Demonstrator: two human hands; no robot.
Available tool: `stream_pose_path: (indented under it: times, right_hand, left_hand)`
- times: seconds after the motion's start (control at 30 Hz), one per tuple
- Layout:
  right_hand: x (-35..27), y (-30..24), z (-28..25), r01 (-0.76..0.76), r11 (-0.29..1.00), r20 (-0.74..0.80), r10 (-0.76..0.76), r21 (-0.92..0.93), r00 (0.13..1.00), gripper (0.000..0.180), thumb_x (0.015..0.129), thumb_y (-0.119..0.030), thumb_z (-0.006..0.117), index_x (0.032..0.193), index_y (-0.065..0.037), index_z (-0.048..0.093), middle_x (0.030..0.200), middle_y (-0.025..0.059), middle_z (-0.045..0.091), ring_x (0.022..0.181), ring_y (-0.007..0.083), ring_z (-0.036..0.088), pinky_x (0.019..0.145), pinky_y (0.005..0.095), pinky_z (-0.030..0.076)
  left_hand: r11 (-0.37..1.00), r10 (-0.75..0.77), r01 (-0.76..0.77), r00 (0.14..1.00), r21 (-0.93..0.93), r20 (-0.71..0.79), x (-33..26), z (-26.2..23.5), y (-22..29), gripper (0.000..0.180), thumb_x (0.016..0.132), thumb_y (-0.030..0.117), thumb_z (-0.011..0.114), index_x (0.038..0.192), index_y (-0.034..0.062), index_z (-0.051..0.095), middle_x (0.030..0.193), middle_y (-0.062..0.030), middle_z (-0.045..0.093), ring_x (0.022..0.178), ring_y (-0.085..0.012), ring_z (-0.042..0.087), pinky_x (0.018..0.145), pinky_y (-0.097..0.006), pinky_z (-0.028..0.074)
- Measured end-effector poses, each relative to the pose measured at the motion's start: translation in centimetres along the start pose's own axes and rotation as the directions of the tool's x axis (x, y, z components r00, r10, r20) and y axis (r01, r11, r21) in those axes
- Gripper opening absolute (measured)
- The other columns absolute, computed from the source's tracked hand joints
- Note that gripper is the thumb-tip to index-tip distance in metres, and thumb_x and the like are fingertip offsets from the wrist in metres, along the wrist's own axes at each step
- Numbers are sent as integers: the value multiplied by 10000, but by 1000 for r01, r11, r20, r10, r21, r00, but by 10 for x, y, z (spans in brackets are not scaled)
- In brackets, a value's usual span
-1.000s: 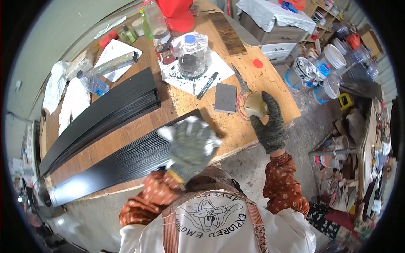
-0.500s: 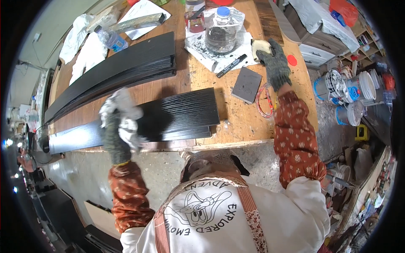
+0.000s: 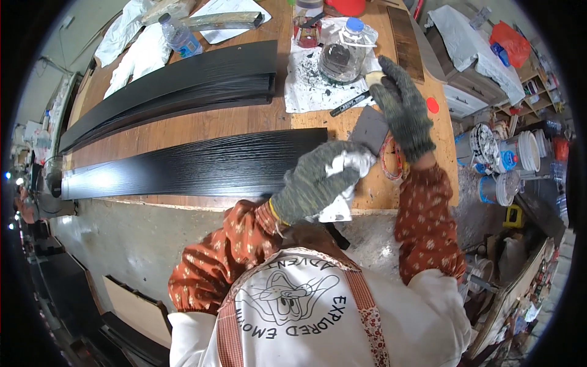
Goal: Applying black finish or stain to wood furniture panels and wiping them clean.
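Observation:
Both my hands wear dark grey-green knit gloves. My left hand (image 3: 318, 183) is closed around a crumpled white cloth (image 3: 337, 208) at the table's front edge, just by the right end of a glossy black wood-grain board (image 3: 202, 162). My right hand (image 3: 403, 107) grips a cream pad (image 3: 374, 78), mostly hidden by the glove. Beneath that hand lie a dark grey sanding block (image 3: 369, 126) and a red patterned cord loop (image 3: 389, 158). A black marker (image 3: 350, 104) rests left of it, beside a clear jug with a blue cap (image 3: 341, 61).
Behind the front board lies a stack of black boards (image 3: 177, 88) on the wooden table (image 3: 293, 122). A plastic bottle (image 3: 180, 37) and white cloths (image 3: 143, 58) are at the far left. Buckets (image 3: 520, 153) stand on the floor at right. A brown plank (image 3: 405, 46) lies far right.
My left hand has swept right with the cloth, from over the black board's left part to past its right end. My right hand has turned and drawn nearer with the pad.

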State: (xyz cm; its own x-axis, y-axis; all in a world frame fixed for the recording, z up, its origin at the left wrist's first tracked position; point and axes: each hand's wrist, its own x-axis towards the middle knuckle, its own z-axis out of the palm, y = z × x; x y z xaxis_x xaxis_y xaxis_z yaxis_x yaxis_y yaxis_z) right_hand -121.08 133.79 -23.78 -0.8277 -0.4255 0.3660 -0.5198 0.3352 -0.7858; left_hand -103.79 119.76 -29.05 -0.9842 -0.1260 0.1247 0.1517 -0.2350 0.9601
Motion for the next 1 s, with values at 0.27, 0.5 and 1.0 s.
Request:
stream_pose_path:
  times: [0.27,0.5,1.0]
  right_hand:
    - [-78,-83,31,328,945,156,-324,2,933,859,683,-269,791,1436,-186,387,1447,241,332,1355,393,315,1044,468,382]
    - [-75,-13,-1,136,947,-209,-76,290,975,466,886,-97,618,1303,-17,425,942,97,641,678,125,637,551,237,554]
    - [-15,15,98,-138,920,152,205,-367,967,512,907,-348,568,1359,-132,463,1315,149,530,1267,299,465,1072,384,378]
  left_hand:
    - [860,186,-167,983,482,10,2,-27,51,680,943,516,476,1378,1,382,1225,-150,552,1088,-282,550,911,-432,513]
    - [603,-44,-139,977,786,207,9,-77,107,882,734,506,753,1428,111,377,1388,-187,447,1339,-320,383,1150,-445,219]
    - [-124,-122,-310,948,943,295,-14,-126,58,1162,492,652,798,1439,156,346,1314,-201,441,1203,-411,426,1038,-560,316]
